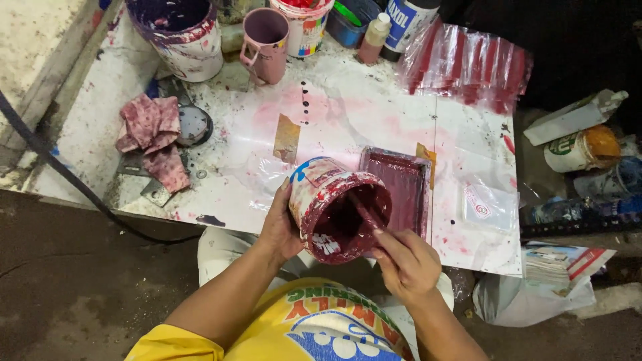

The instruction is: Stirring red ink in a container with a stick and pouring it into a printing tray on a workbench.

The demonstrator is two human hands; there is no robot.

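Maroon-smeared paint tub (334, 207), tilted

The stick's (364, 212) lower end is sunk in dark red paint inside the tilted paint tub (338, 210), so its tip can't be made out. At 12 o'clock the top edge crops the big bucket (180, 33), the striped tub (304, 23) and the dark bottle (408, 20). The left hand's (279, 227) fingers are mostly behind the tub. The right hand's (406, 264) forearm runs off at 6 o'clock.
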